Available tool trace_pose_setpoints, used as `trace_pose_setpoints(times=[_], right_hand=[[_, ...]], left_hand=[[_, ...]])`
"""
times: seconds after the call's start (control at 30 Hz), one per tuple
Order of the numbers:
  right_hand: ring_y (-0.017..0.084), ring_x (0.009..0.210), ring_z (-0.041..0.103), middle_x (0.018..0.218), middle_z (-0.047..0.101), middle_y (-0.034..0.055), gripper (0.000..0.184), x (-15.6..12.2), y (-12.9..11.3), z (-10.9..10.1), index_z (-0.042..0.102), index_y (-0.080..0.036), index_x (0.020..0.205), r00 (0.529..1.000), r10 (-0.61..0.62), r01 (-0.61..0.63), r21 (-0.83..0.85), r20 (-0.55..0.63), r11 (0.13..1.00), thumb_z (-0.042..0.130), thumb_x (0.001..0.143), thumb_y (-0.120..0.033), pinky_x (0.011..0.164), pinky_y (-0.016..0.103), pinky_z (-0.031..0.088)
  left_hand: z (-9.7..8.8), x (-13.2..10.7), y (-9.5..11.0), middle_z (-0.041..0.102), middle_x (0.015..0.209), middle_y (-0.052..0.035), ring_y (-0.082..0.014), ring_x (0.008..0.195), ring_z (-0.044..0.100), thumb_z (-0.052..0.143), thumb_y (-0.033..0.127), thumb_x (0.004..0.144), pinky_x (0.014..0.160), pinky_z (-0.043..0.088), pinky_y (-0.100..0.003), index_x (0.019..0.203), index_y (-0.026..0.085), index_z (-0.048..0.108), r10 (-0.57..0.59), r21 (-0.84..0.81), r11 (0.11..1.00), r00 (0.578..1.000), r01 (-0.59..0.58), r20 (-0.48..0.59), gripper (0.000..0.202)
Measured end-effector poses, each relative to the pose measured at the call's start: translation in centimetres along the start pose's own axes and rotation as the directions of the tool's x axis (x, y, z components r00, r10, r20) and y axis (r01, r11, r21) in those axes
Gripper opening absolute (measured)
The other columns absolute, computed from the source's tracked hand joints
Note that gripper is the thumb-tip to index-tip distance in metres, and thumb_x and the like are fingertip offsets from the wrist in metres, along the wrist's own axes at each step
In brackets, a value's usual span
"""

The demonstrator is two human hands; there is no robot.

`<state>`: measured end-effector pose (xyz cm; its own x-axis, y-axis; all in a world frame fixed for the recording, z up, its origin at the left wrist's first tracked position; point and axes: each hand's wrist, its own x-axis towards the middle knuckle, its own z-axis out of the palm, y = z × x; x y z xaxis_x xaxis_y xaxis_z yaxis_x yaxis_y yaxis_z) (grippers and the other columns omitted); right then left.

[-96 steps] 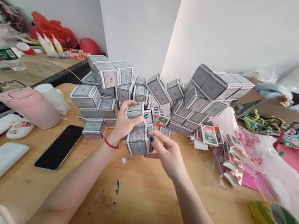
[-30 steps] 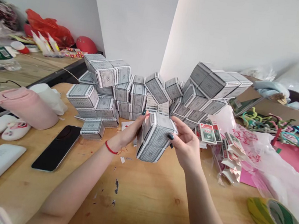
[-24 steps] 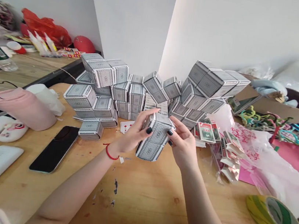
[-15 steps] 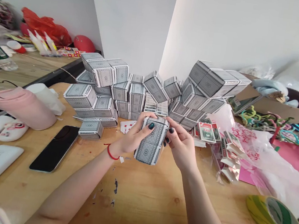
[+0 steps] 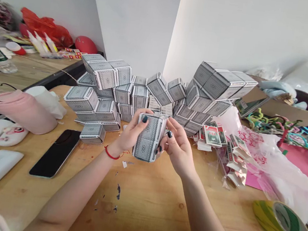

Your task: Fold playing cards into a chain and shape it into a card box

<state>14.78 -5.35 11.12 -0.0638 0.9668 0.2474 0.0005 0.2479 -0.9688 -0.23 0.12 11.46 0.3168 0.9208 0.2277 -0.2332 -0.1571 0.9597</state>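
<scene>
From the head camera, both hands meet just above the middle of the wooden table [image 5: 146, 210], in front of the person. The left hand [image 5: 128, 136] is curled around the left side of a block [image 5: 147, 139]. Its thumb lies across the near face and its fingers wrap over the top edge, with one dark-painted nail showing near the upper left corner. A red string bracelet [image 5: 110, 154] sits on that wrist. The right hand [image 5: 177, 146] presses on the block's right side. Its fingers are bent and close together and their tips touch the right edge, while the palm stays clear of it. Both hands are closed on the block and hold it off the table.

The block stands upright, taller than it is wide. It is made of folded playing cards with a grey and white patterned back. Its near face shows two square panels, one above the other, with white borders along the edges.

Just behind the hands, a pile of similar blocks [image 5: 105, 76] is stacked against the wall corner, some tilted. Loose cards [image 5: 213, 135] lie to the right of the hands, next to a plastic bag [image 5: 267, 166]. A black phone [image 5: 55, 152] lies flat to the left, well clear of the hands, near a pink pouch [image 5: 20, 110]. A roll of tape [image 5: 283, 222] lies at the near right edge.
</scene>
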Motion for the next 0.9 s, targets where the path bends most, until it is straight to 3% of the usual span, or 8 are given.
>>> trace_pose_setpoints(times=[0.07, 0.17, 0.27, 0.37, 0.5, 0.63, 0.77, 0.9], right_hand=[[0.006, 0.052, 0.051, 0.131, 0.042, 0.0082, 0.039, 0.1, -0.3, -0.6, 0.039, -0.029, 0.119, 0.997, 0.021, -0.013, 0.107, -0.081, 0.994, 0.042, 0.084, -0.044, 0.05, 0.027, 0.051], [0.008, 0.047, 0.052, 0.096, 0.065, 0.0087, 0.033, 0.2, -0.4, -2.0, 0.056, -0.018, 0.085, 0.981, 0.1, -0.074, 0.153, -0.168, 0.985, 0.046, 0.081, -0.049, 0.047, 0.025, 0.051], [0.013, 0.046, 0.058, 0.063, 0.065, 0.0097, 0.049, 0.2, 0.1, -2.7, 0.058, -0.012, 0.066, 0.948, 0.311, -0.316, 0.075, 0.073, 0.946, 0.042, 0.078, -0.057, 0.045, 0.026, 0.051], [0.019, 0.065, 0.064, 0.076, 0.067, 0.0126, 0.056, 0.2, 1.0, -2.1, 0.061, -0.011, 0.086, 0.843, 0.43, -0.483, 0.103, 0.323, 0.869, 0.039, 0.077, -0.062, 0.052, 0.031, 0.054], [0.022, 0.087, 0.062, 0.101, 0.063, 0.011, 0.059, 0.3, 2.3, -0.5, 0.048, -0.019, 0.114, 0.893, 0.267, -0.403, 0.381, 0.361, 0.832, 0.055, 0.07, -0.057, 0.066, 0.038, 0.055], [0.025, 0.096, 0.058, 0.109, 0.06, 0.0119, 0.059, 0.3, 2.7, 0.0, 0.048, -0.021, 0.114, 0.945, 0.189, -0.297, 0.453, 0.268, 0.84, 0.065, 0.065, -0.048, 0.073, 0.043, 0.052], [0.027, 0.097, 0.058, 0.104, 0.063, 0.0122, 0.052, 0.6, 2.8, -0.8, 0.055, -0.017, 0.104, 0.964, 0.123, -0.224, 0.472, 0.235, 0.853, 0.073, 0.059, -0.035, 0.08, 0.046, 0.048], [0.026, 0.092, 0.059, 0.095, 0.066, 0.0078, 0.044, 0.9, 3.2, -2.3, 0.06, -0.017, 0.092, 0.988, 0.057, -0.115, 0.422, 0.146, 0.899, 0.077, 0.052, -0.021, 0.082, 0.044, 0.047]], left_hand=[[-0.5, 0.4, -0.1, 0.054, 0.09, -0.0029, -0.0158, 0.079, 0.053, 0.047, 0.053, 0.076, 0.072, 0.043, -0.028, 0.099, 0.025, 0.05, 0.081, -0.022, 0.996, 0.993, -0.083, -0.09, 0.036], [-1.0, 0.6, 0.0, 0.054, 0.093, -0.0036, -0.0176, 0.09, 0.052, 0.048, 0.055, 0.075, 0.08, 0.041, -0.029, 0.101, 0.025, 0.049, 0.194, -0.023, 0.979, 0.961, -0.202, -0.196, 0.039], [-1.1, 0.3, 0.1, 0.053, 0.095, -0.0037, -0.0191, 0.095, 0.052, 0.049, 0.053, 0.075, 0.083, 0.039, -0.031, 0.102, 0.026, 0.048, 0.293, -0.017, 0.951, 0.92, -0.308, -0.259, 0.038], [-1.0, -0.3, 0.2, 0.052, 0.097, -0.0049, -0.0222, 0.097, 0.051, 0.049, 0.053, 0.074, 0.084, 0.039, -0.035, 0.099, 0.026, 0.048, 0.338, -0.024, 0.934, 0.905, -0.356, -0.259, 0.038], [-1.2, -0.6, 0.8, 0.049, 0.107, -0.0067, -0.0256, 0.103, 0.048, 0.061, 0.048, 0.064, 0.083, 0.039, -0.037, 0.093, 0.025, 0.048, 0.342, -0.079, 0.934, 0.936, -0.348, -0.076, 0.04], [-1.9, -0.5, 1.6, 0.045, 0.113, -0.0062, -0.0245, 0.103, 0.046, 0.066, 0.03, 0.057, 0.082, 0.04, -0.036, 0.098, 0.026, 0.046, 0.336, -0.141, 0.938, 0.932, -0.317, 0.135, 0.046], [-2.5, -0.4, 2.1, 0.044, 0.113, -0.0087, -0.0298, 0.111, 0.04, 0.063, 0.031, 0.057, 0.091, 0.033, -0.044, 0.11, 0.023, 0.044, 0.306, -0.061, 0.951, 0.895, -0.303, 0.324, 0.057], [-3.1, -0.4, 2.9, 0.039, 0.122, -0.0124, -0.0336, 0.116, 0.036, 0.061, 0.044, 0.061, 0.094, 0.032, -0.046, 0.105, 0.018, 0.052, 0.201, 0.082, 0.956, 0.833, -0.282, 0.516, 0.052]])
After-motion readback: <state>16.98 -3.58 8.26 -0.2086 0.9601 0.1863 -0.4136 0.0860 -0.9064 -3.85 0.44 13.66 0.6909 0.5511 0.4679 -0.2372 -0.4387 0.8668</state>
